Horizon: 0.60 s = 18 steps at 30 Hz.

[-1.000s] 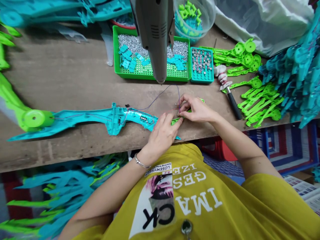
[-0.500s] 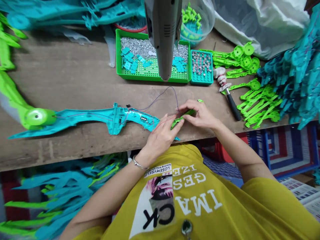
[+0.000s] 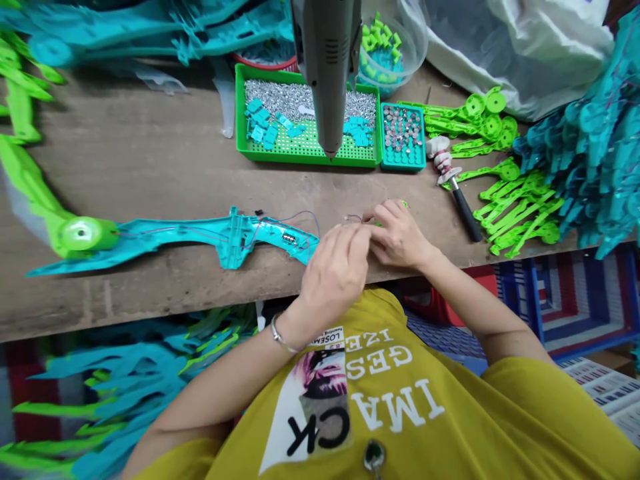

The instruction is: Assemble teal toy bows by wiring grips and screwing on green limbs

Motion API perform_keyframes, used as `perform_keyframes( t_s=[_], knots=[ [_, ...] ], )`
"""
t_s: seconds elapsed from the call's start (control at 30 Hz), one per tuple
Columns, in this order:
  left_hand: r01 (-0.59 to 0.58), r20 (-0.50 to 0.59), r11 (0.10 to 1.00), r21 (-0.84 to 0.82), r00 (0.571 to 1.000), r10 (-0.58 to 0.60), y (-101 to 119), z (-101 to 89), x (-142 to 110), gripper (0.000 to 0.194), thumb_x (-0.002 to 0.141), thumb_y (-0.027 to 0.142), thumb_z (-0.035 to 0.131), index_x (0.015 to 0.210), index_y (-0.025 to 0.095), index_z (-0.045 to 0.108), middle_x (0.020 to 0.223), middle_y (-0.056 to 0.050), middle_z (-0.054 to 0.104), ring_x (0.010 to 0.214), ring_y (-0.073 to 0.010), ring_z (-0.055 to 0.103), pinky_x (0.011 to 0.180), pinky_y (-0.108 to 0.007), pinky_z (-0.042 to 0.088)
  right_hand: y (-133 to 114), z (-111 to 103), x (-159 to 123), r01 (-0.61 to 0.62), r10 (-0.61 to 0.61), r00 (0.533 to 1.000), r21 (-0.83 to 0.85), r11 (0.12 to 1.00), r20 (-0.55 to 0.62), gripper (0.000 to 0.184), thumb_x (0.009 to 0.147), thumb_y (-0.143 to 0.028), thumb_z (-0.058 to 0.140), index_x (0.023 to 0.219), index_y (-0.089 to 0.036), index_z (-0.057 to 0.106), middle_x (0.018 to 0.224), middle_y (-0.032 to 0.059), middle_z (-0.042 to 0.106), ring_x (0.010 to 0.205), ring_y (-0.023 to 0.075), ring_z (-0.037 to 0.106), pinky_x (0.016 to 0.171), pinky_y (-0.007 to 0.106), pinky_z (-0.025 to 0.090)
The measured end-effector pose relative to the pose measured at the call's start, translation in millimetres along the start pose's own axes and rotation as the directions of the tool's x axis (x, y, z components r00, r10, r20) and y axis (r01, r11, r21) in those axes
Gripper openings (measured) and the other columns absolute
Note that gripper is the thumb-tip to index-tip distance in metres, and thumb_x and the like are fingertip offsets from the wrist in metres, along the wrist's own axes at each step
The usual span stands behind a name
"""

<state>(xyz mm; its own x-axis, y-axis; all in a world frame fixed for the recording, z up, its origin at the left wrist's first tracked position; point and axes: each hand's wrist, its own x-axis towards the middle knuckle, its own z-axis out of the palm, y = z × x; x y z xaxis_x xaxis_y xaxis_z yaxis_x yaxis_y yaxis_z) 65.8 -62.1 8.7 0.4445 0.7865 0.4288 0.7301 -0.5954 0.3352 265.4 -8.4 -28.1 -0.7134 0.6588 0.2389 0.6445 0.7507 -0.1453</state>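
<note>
My left hand [image 3: 336,263] is over the right end of a turquoise bow-shaped plastic half-shell [image 3: 173,230], its fingers bent together against my right hand; what they grip is hidden. My right hand [image 3: 397,233] is closed around a slim lime-green plastic part [image 3: 379,225], of which only slivers show. A thin dark wire [image 3: 303,213] loops from the shell toward my hands. Small metal cylinders [image 3: 289,238] sit inside the shell, and a small black piece [image 3: 259,213] is at its upper edge. A lime-green curved limb [image 3: 37,193] with a round hub joins the shell's left end.
A power screwdriver [image 3: 330,80] hangs over a green tray [image 3: 305,159] of screws and turquoise clips. Beside it is a turquoise tray [image 3: 404,160] of round metal pieces. A black-handled tool [image 3: 466,213], green parts [image 3: 517,210] and stacked turquoise shells [image 3: 575,150] lie right.
My left hand has shifted right and up against my right hand, covering most of the green part. The wire loop has dropped lower and flatter. The view has shifted slightly.
</note>
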Motion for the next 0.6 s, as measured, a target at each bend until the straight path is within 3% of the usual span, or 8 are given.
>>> perform_keyframes(
  t_s=[0.1,0.2,0.37,0.6],
  knots=[
    [0.159,0.220,0.987,0.024,0.962,-0.161,-9,13.7,3,0.019,0.101,0.021,0.051,0.113,0.009,0.059,0.103,-0.015,0.069,0.096,-0.0294,0.068,0.084,-0.043,0.058,1,-6,1,-0.046,0.046,0.999,-0.037,0.998,0.006,0.023,0.096,-0.028,0.055,0.110,-0.021,0.070,0.122,0.0111,0.063,0.103,0.0277,0.047,0.089,0.045,0.035],
    [0.211,0.331,0.978,0.002,0.922,-0.200,-15,20.5,1,0.018,0.100,0.023,0.056,0.112,0.012,0.061,0.104,-0.014,0.068,0.098,-0.0293,0.066,0.085,-0.042,0.055,1,-10,2,-0.027,0.028,1.000,-0.065,0.998,0.006,0.015,0.094,-0.028,0.056,0.097,-0.020,0.069,0.124,0.0098,0.065,0.108,0.0279,0.048,0.098,0.047,0.033],
    [0.237,0.316,0.970,-0.057,0.926,-0.207,-19,28.9,-2,0.024,0.098,0.024,0.060,0.120,0.014,0.063,0.106,-0.011,0.069,0.099,-0.0288,0.065,0.088,-0.041,0.051,-1,-8,-1,-0.054,0.056,0.998,-0.096,0.994,0.015,0.020,0.098,-0.026,0.052,0.088,-0.022,0.069,0.083,0.0046,0.064,0.097,0.0248,0.048,0.106,0.047,0.028],
    [0.176,0.221,0.983,-0.058,0.962,-0.159,-26,37.8,-7,0.022,0.100,0.024,0.056,0.117,0.019,0.069,0.100,-0.008,0.072,0.092,-0.0245,0.065,0.082,-0.036,0.047,-6,1,-17,-0.107,0.107,0.994,-0.006,0.994,-0.040,0.020,0.097,-0.025,0.055,0.091,-0.024,0.074,0.079,0.0026,0.062,0.092,0.0227,0.048,0.108,0.048,0.028]
  ],
)
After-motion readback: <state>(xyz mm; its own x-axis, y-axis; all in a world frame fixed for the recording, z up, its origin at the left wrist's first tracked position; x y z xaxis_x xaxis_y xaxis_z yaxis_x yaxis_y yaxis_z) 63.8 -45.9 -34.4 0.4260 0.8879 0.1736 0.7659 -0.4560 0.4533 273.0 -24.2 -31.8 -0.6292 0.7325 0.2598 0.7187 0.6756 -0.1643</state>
